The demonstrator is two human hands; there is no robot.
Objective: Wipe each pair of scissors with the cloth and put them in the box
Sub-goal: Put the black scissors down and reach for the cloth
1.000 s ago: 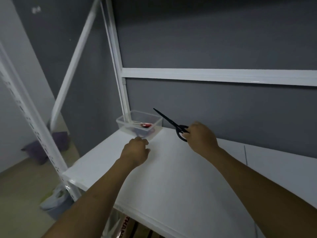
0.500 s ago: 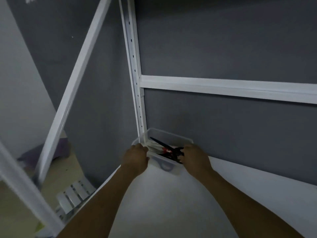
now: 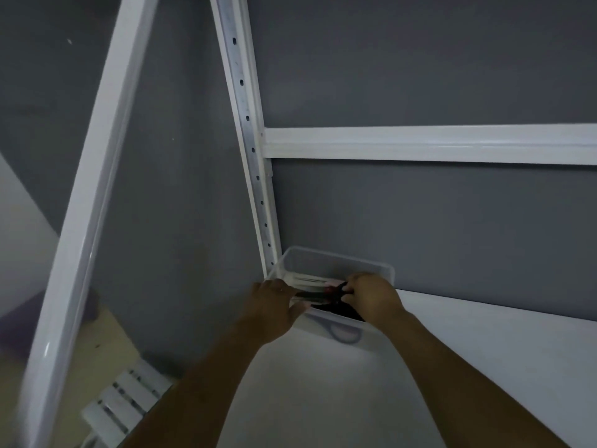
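A clear plastic box (image 3: 336,260) stands in the back left corner of the white shelf (image 3: 323,399), against the grey wall. My right hand (image 3: 371,297) reaches into the box and grips the handles of the black scissors (image 3: 336,294), which lie inside. Other scissors show in the box, one with a red part and a ring handle (image 3: 344,334) seen through the front wall. My left hand (image 3: 276,305) holds the box's near left rim. No cloth is in view.
A white perforated upright (image 3: 248,137) rises right behind the box and a white crossbar (image 3: 420,144) runs to the right. A slanted white brace (image 3: 97,176) stands at the left. Below the shelf's left edge lies a white slatted object (image 3: 126,402) on the floor.
My right hand carried the black scissors from above the shelf into the box. My left hand moved to the box's rim. The view came closer and tilted up.
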